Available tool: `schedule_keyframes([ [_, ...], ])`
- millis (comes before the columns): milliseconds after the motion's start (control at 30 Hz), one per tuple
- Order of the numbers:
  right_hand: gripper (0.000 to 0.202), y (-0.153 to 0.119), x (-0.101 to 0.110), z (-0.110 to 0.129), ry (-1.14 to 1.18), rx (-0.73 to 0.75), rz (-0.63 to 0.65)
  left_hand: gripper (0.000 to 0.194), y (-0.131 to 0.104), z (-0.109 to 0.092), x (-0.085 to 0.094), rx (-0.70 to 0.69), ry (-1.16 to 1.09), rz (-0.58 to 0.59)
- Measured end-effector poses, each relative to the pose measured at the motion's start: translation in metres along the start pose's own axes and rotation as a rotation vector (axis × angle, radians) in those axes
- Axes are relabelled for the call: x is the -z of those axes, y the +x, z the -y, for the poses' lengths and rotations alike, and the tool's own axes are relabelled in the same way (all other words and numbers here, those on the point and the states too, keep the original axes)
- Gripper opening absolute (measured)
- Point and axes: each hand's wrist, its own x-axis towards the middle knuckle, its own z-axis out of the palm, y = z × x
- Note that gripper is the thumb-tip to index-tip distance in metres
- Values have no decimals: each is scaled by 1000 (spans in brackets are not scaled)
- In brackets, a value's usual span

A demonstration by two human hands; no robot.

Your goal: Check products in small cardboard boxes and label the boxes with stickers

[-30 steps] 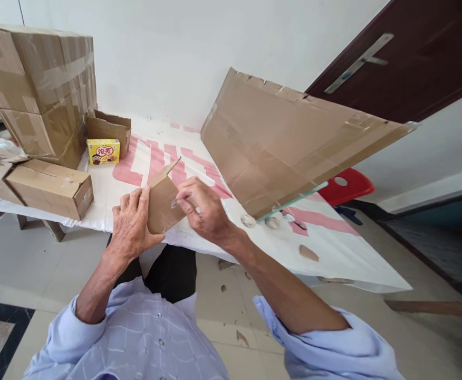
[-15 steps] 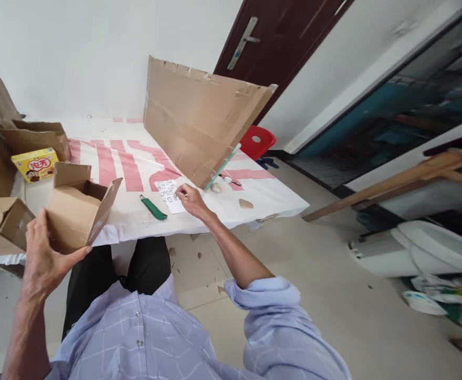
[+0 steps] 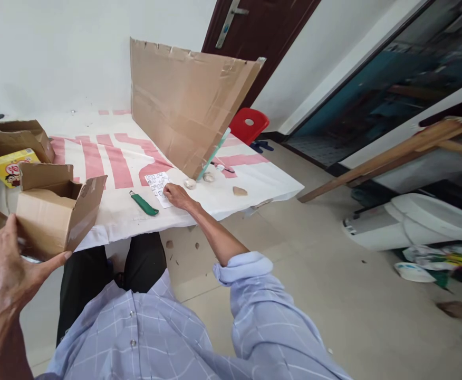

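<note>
My left hand (image 3: 15,266) grips an open cardboard box (image 3: 45,220) at the table's front edge. Its thumb lies along the lower edge and its fingers are against the left side; the box flaps stand up. My right hand (image 3: 179,196) is closed over the right part of a white paper sheet (image 3: 154,182) printed with small dark outlined shapes. Whatever its fingertips pinch is hidden. Left of the sheet lies a green-handled utility knife (image 3: 144,203). Two small, pale, roundish things, one of them a whitish lump (image 3: 190,183), sit just beyond my right hand.
A large cardboard panel (image 3: 175,105) stands upright on the table behind the sheet. A yellow packet (image 3: 11,166) and other cardboard boxes (image 3: 17,134) crowd the left. A brown scrap (image 3: 239,191) lies at right. Beyond are a red stool (image 3: 250,124) and a white bucket (image 3: 408,221).
The view has swung slightly right, so things appear further left. My right hand has shifted a little and its fingers look more curled, uncovering a whitish lump. My left hand still grips the box.
</note>
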Motion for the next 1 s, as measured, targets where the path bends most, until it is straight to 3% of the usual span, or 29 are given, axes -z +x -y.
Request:
schedule_keyframes([
  [200,15,4,-1,6,-104,50,103,109,-2,-2,-2,12,-12,-4],
  [467,16,3,-6,6,-178,75,172,139,1,5,-5,42,24,-21],
  [1000,20,0,-20,4,-261,49,131,144,-3,12,-7,44,5,-17],
])
